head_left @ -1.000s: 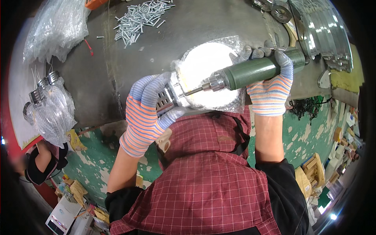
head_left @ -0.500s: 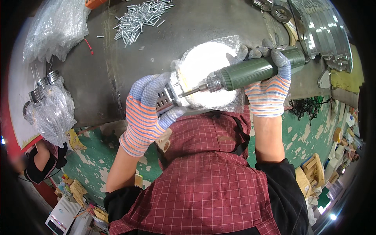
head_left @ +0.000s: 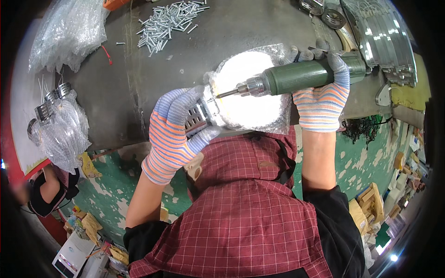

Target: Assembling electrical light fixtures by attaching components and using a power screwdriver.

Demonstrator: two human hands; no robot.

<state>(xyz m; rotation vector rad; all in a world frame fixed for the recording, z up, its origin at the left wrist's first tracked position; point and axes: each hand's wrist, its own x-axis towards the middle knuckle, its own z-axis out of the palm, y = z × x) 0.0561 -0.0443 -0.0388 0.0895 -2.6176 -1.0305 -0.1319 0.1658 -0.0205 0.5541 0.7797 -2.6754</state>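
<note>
Because the bit needs something steady to bear on, as I judge it from this distance, my left hand point(head_left: 174, 123) is clamped around the perforated metal bracket point(head_left: 193, 118), fingers over the top and thumb below. That bracket sits at the left side of a bright round piece point(head_left: 252, 109) in bubble wrap point(head_left: 283, 121), near my edge of the bench point(head_left: 109, 111); the wrap probably guards the finish, though glare hides the surface. My right hand point(head_left: 323, 99), apart from the left, is wrapped around the green electric screwdriver point(head_left: 296, 78), aiming the bit point(head_left: 227, 93) leftward at the bracket. I cannot tell whether the tip touches it. Loose screws point(head_left: 169, 25) lie heaped toward the far side, likely for easy reach without crowding. Bubble-wrapped metal parts point(head_left: 60, 127) rest at the left and shiny pieces point(head_left: 387, 44) are stacked at the right, presumably clear of the tool.
</note>
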